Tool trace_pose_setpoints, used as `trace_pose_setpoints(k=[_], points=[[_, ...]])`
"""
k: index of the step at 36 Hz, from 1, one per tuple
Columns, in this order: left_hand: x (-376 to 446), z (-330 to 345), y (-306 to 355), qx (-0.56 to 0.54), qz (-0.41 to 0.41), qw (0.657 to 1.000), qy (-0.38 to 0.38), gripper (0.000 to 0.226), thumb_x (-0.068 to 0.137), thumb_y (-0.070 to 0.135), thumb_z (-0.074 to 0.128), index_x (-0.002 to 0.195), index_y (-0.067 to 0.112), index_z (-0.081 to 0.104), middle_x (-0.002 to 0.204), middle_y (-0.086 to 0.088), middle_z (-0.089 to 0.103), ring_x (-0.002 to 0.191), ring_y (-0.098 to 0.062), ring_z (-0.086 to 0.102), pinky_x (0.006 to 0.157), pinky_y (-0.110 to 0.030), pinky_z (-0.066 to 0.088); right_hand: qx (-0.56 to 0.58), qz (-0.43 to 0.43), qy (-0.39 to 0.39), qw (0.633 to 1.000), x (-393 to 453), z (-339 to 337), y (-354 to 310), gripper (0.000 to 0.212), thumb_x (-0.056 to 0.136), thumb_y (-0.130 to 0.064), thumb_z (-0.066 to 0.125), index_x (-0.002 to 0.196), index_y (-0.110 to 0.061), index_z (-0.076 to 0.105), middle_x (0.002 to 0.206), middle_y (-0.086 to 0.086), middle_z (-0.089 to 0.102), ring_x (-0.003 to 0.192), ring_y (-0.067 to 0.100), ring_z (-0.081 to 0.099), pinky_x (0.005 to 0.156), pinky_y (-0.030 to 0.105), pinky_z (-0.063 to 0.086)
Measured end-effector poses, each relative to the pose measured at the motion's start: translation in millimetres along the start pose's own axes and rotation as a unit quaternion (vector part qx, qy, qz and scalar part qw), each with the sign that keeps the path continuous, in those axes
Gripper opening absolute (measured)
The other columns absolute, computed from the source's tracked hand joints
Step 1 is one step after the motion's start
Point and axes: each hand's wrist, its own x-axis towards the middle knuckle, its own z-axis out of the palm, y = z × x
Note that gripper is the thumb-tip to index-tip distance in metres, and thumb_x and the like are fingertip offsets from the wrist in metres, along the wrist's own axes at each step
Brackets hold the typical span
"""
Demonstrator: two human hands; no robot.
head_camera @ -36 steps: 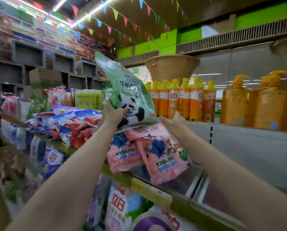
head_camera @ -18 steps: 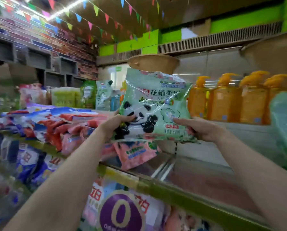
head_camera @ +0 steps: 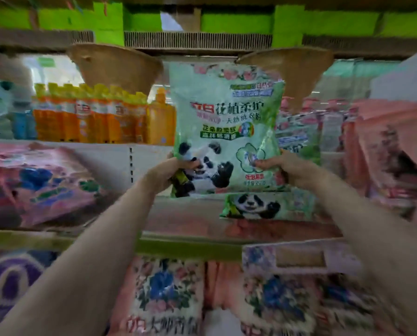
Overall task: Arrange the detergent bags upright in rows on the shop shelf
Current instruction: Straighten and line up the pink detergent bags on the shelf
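Observation:
A pale green detergent bag [head_camera: 226, 122] with a panda print stands upright in front of me, above the shelf board [head_camera: 190, 224]. My left hand [head_camera: 168, 173] grips its lower left corner and my right hand [head_camera: 289, 168] grips its lower right edge, thumbs on the front. Just below and to the right, a second green panda bag [head_camera: 268, 206] lies flat on the shelf. Pink detergent bags [head_camera: 40, 183] lie in a pile on the shelf's left side.
Orange bottles [head_camera: 100, 117] line the far shelf behind. More pink packs [head_camera: 391, 161] crowd the right. Floral pink bags [head_camera: 168, 294] fill the shelf below the green price rail [head_camera: 183, 248]. Two woven baskets [head_camera: 115, 66] hang overhead.
The view has swung to the right, facing the shelf head-on. The green bag went from tilted to upright, and both hands now hold its lower corners.

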Motion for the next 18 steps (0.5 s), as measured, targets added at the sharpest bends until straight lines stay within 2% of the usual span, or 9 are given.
trace_pose_setpoints(k=[3,5,7,9,11,12,14,17,18], points=[[2,45,0,0.027,0.009,0.998,-0.058,0.04,0.087,0.001,0.06,0.125,-0.003,0.05,0.069,0.004,0.068,0.049,-0.002,0.064,0.046,-0.013,0.049,0.0,0.016,0.017,1.0,-20,-40,16,0.024,0.078,-0.016,0.071,0.096,0.0,0.069,0.119,0.019,0.064,0.073,0.026,0.066,0.058,0.025,0.056],[4,71,-5,0.052,0.015,0.994,-0.091,0.033,0.087,0.001,0.06,0.119,-0.002,0.054,0.068,0.005,0.067,0.053,-0.004,0.062,0.047,-0.014,0.048,0.014,0.033,0.026,0.999,-35,-61,29,0.01,0.084,-0.005,0.062,0.092,-0.005,0.067,0.098,0.007,0.071,0.064,0.014,0.066,0.042,0.015,0.047],[4,98,-12,0.08,0.0,0.989,-0.124,0.022,0.087,0.002,0.061,0.109,0.0,0.059,0.074,0.004,0.066,0.06,-0.005,0.061,0.05,-0.013,0.048,0.023,0.054,0.057,0.997,-48,-81,43,0.018,0.08,0.001,0.064,0.097,-0.003,0.065,0.086,0.006,0.069,0.063,0.016,0.063,0.041,0.015,0.044],[0,124,-20,0.124,-0.02,0.982,-0.141,0.004,0.084,0.001,0.065,0.085,0.004,0.061,0.059,0.007,0.065,0.051,-0.004,0.059,0.044,-0.015,0.045,-0.005,0.088,0.075,0.993,-57,-101,64,0.04,0.065,-0.001,0.074,0.103,0.006,0.063,0.097,0.017,0.067,0.075,0.029,0.063,0.061,0.031,0.055],[2,143,-29,0.2,-0.036,0.97,-0.136,0.026,0.076,0.013,0.076,0.062,0.011,0.054,0.049,0.006,0.056,0.045,-0.008,0.051,0.046,-0.021,0.039,-0.07,0.131,0.088,0.985,-61,-117,85,0.066,0.053,-0.008,0.082,0.113,0.004,0.059,0.109,0.019,0.066,0.094,0.038,0.065,0.078,0.048,0.055],[7,149,-32,0.235,-0.042,0.963,-0.126,0.037,0.069,0.023,0.082,0.057,0.012,0.049,0.05,0.002,0.05,0.047,-0.012,0.046,0.05,-0.024,0.035,-0.087,0.15,0.083,0.981,-62,-123,95,0.072,0.053,-0.014,0.083,0.118,0.0,0.056,0.115,0.017,0.063,0.101,0.038,0.062,0.075,0.048,0.055],[13,156,-33,0.264,-0.056,0.956,-0.111,0.048,0.059,0.033,0.087,0.056,0.011,0.045,0.056,-0.004,0.045,0.052,-0.017,0.04,0.054,-0.028,0.032,-0.074,0.161,0.083,0.981,-62,-125,105,0.07,0.063,-0.016,0.08,0.125,-0.003,0.052,0.125,0.016,0.058,0.109,0.036,0.057,0.064,0.041,0.054],[14,158,-30,0.268,-0.078,0.956,-0.095,0.034,0.064,0.026,0.085,0.066,0.011,0.055,0.064,-0.003,0.054,0.059,-0.017,0.048,0.052,-0.025,0.038,-0.08,0.146,0.081,0.983,-62,-120,99,0.053,0.074,-0.011,0.074,0.121,0.001,0.052,0.121,0.015,0.06,0.107,0.035,0.059,0.075,0.044,0.055],[13,159,-29,0.267,-0.081,0.956,-0.095,0.031,0.066,0.024,0.085,0.07,0.011,0.057,0.067,-0.003,0.056,0.061,-0.017,0.049,0.052,-0.025,0.039,-0.081,0.142,0.08,0.983,-63,-118,98,0.046,0.078,-0.009,0.072,0.118,0.001,0.052,0.118,0.013,0.06,0.102,0.033,0.06,0.072,0.042,0.055]])
